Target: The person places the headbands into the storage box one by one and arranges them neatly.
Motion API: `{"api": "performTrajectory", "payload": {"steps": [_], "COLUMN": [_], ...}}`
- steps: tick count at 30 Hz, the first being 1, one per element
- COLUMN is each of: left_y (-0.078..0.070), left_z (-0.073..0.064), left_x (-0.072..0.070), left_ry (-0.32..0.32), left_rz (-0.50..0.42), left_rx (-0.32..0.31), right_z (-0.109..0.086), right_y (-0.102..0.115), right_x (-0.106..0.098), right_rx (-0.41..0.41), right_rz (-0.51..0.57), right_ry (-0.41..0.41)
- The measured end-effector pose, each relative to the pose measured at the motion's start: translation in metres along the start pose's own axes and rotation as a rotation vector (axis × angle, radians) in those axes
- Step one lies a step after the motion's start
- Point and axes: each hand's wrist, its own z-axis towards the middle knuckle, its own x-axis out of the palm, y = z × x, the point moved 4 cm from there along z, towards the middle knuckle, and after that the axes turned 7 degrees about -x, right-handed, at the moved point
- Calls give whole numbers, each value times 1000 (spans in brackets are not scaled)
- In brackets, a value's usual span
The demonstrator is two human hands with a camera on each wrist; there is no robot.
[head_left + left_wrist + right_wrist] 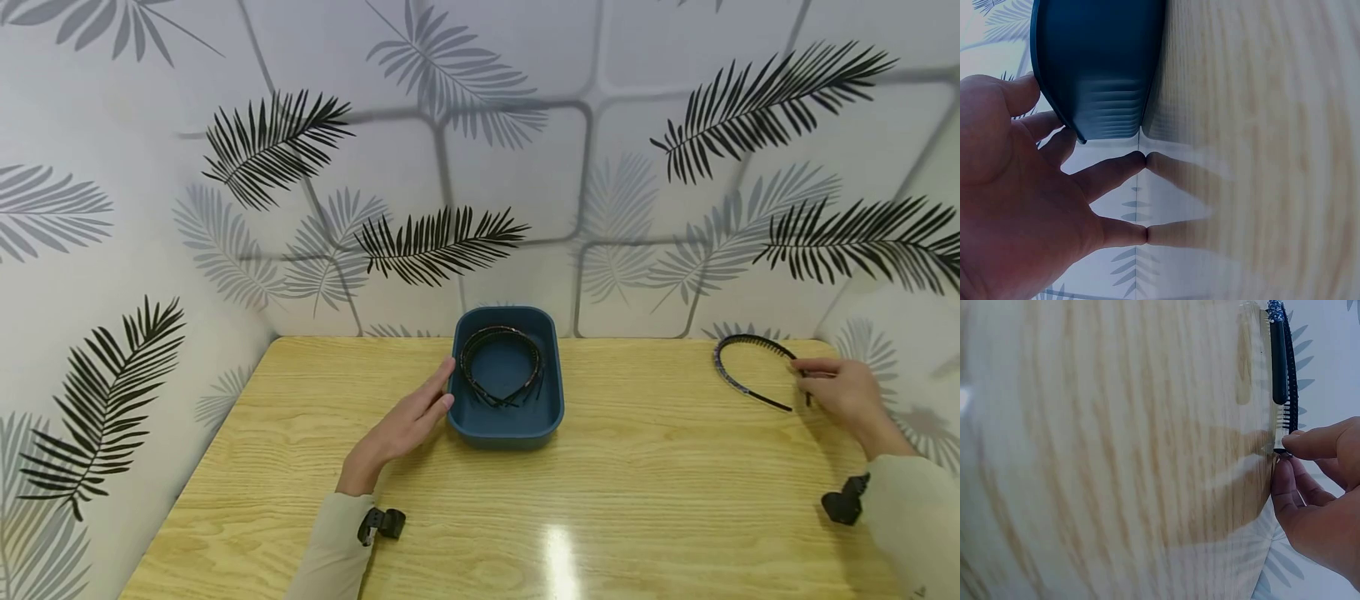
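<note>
A dark toothed headband [723, 371] is at the table's right end, and my right hand [843, 396] pinches one arm of it between thumb and fingers. In the right wrist view the headband [1279, 362] is seen edge-on near the tabletop. My left hand [408, 425] rests against the left side of a blue rectangular bin [506, 429], fingers spread. In the left wrist view, thumb and some fingers touch the bin's rim [1054, 103] while two fingertips meet the tabletop. Inside the bin lie dark headbands [501, 331], overlapping so their number is unclear.
The glossy wooden table [637, 483] meets a wall [517, 183] with printed leaves right behind the bin. The table's right edge runs close by my right hand. A dark wrist camera [845, 500] sits on my right sleeve, and another [381, 525] on my left.
</note>
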Motion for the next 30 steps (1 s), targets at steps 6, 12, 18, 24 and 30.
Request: {"api": "performTrajectory", "payload": {"steps": [6,12,18,24,30], "left_y": [0,-1,0,0,-3], "left_z": [0,0,0,0,0], "left_x": [1,0,0,0,0], "left_ry": [2,7,7,4,5], "left_rz": [-3,4,3,-3,4], "left_rx": [0,-3,-4,4,3], "right_z": [-2,-5,-5,-8,-14], "right_y": [-1,5,10,18,21], "right_x": [-1,-2,-4,-7,-6], "right_rx": [37,52,26,-35,-24], "right_rz": [-19,-11,31,139,272], "right_ry": [18,62,106,116,116]}}
